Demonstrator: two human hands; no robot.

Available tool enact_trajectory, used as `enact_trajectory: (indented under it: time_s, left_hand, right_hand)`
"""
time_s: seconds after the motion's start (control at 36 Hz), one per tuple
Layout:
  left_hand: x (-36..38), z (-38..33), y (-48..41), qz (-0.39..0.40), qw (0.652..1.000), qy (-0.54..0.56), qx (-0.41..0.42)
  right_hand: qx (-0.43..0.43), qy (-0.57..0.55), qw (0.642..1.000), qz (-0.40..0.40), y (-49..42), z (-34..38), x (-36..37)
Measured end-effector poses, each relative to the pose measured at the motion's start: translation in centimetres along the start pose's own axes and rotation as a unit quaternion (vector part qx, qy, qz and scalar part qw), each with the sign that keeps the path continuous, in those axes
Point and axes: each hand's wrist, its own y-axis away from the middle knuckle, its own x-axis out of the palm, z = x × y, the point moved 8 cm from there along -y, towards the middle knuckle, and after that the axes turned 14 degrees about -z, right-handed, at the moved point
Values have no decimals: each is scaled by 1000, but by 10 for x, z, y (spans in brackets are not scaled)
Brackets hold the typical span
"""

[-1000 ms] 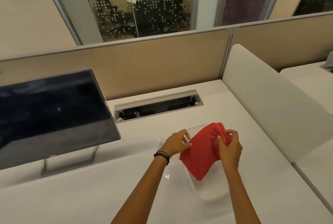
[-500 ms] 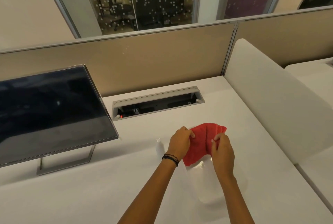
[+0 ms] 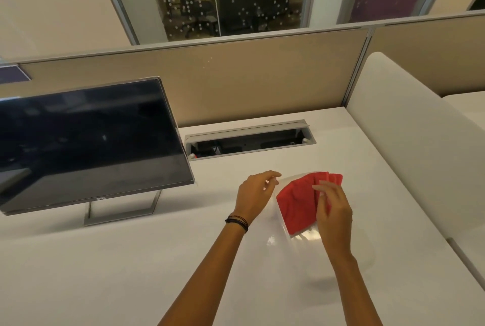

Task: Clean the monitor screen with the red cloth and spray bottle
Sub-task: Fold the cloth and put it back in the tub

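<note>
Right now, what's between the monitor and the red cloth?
Between monitor and red cloth, the head view shows the left hand and bare white desk.

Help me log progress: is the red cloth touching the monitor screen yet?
No, the red cloth sits between the left hand and right hand over the desk, well apart from the monitor screen.

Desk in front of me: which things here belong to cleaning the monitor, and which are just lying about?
For the job: monitor, red cloth.
Just lying about: clear plastic under the cloth, cable tray, partition.
</note>
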Motion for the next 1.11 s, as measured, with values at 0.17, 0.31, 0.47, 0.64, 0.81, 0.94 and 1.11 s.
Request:
enact_trajectory:
  time_s: [0.17,0.31,0.47,0.64,0.81,0.94,1.11]
  left_hand:
    - [-32,36,12,-80,994,47,-52]
    - [-64,72,36,-136,984,62,-94]
    - [-81,99,56,-148,978,91,-113]
    - [-63,100,56,-115,977,123,-131]
    - [-57,112,58,-96,984,85,-123]
    - [-54,148,63,-31,989,-19,-140]
    - [-45,188,80,122,964,-172,-163]
  right_hand:
    - [-28,-37,998,44,21,10,20]
    - [-64,-39,994,84,49,23,33]
    - [-111,-44,983,137,80,32,46]
    - [-126,27,954,270,111,32,95]
    - [-101,102,930,339,112,21,137]
    - [-116,133,917,357,102,16,161]
    - [-143,149,899,386,99,11,190]
